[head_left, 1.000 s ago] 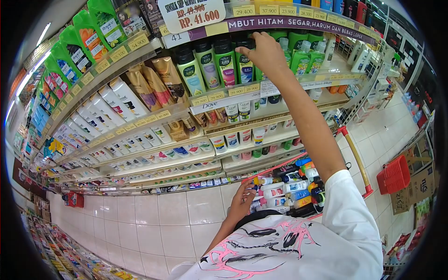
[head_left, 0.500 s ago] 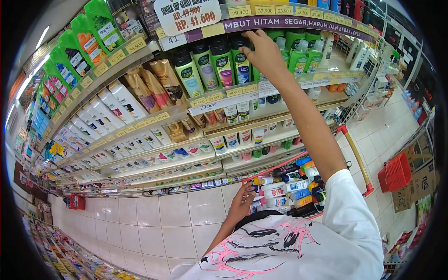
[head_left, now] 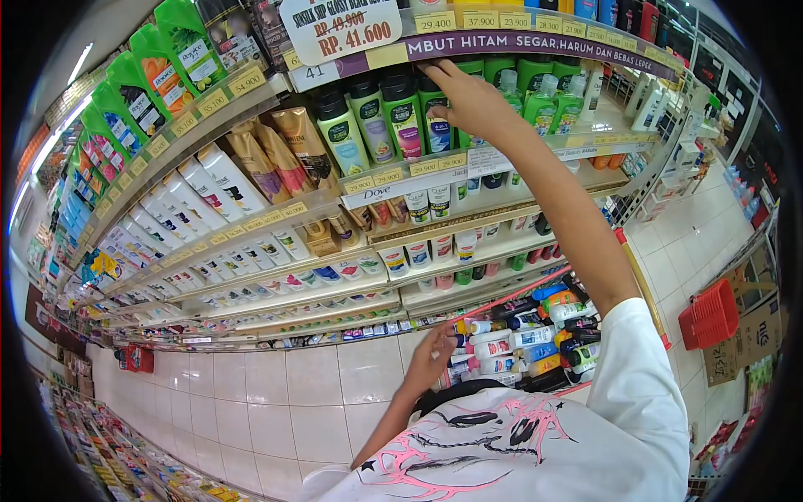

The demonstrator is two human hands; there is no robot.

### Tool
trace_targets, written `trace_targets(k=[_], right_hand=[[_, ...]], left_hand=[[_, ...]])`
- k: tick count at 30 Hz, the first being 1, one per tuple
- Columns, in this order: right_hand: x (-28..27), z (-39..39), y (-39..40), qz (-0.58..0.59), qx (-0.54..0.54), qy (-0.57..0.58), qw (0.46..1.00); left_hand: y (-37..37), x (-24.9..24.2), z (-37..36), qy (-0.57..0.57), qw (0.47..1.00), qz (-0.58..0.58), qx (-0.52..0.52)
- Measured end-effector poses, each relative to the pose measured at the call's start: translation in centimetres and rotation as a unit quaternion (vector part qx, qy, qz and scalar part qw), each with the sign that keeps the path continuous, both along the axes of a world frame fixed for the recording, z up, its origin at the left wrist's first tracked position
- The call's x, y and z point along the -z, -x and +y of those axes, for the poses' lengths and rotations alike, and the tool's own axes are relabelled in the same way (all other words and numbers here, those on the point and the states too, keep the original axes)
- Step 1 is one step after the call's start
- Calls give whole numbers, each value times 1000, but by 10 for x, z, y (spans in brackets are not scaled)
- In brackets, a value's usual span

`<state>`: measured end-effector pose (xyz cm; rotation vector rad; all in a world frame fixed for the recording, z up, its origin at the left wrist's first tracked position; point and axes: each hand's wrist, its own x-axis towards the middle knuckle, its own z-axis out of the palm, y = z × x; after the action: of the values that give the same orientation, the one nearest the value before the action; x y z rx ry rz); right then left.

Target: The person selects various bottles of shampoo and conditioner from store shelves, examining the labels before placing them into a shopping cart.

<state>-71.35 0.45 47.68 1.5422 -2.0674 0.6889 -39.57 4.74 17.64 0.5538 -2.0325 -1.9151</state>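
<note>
My right hand [head_left: 458, 94] reaches up to a shelf and curls round the top of a green shampoo bottle [head_left: 439, 134] with a blue label and dark cap. Its thumb lies across the bottle's front, while the other fingers go over the cap, their tips partly hidden under the shelf strip. Beside it stand similar bottles, one with a pink label [head_left: 407, 132] and one with a lilac label [head_left: 375, 138]. Lower down, my left hand [head_left: 428, 361] is bent at the edge of a red-framed cart [head_left: 535, 283] full of bottles; its fingertips are hard to make out.
Left of the bottles stand gold tubes [head_left: 297, 138] and white bottles [head_left: 222, 177]. A hanging price sign [head_left: 341, 29] covers part of the upper shelf. A red basket [head_left: 709, 315] and cardboard boxes [head_left: 757, 335] stand at right. A tiled floor [head_left: 314, 376] runs below the shelves.
My right thumb has slid lower on the bottle's front and the fingers reach farther over the cap. The view has shifted slightly; my left hand stays by the cart.
</note>
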Motion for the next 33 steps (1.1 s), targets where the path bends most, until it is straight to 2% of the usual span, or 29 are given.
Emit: trace_targets(k=[3,7,9,12,18,24,33], right_hand=[[-3,-7,10,20,4,-26,999],[-1,-13,31,35,-29,-39,998],[-3,-13,34,34,-49,-35,998],[-7,-8,30,21,-69,-33,997],[-7,-8,29,14,-76,-39,996],[-11,-10,28,16,-75,-57,995],[-10,-8,25,21,-69,-45,996]], left_hand=[[27,-37,-43,125,989,65,-38],[66,-127,-95,290,939,139,-121],[84,-156,-115,321,921,173,-134],[103,-194,-128,370,906,156,-136],[148,-198,-151,446,849,207,-194],[176,-214,-161,449,847,188,-214],[198,-207,-175,458,841,174,-230]])
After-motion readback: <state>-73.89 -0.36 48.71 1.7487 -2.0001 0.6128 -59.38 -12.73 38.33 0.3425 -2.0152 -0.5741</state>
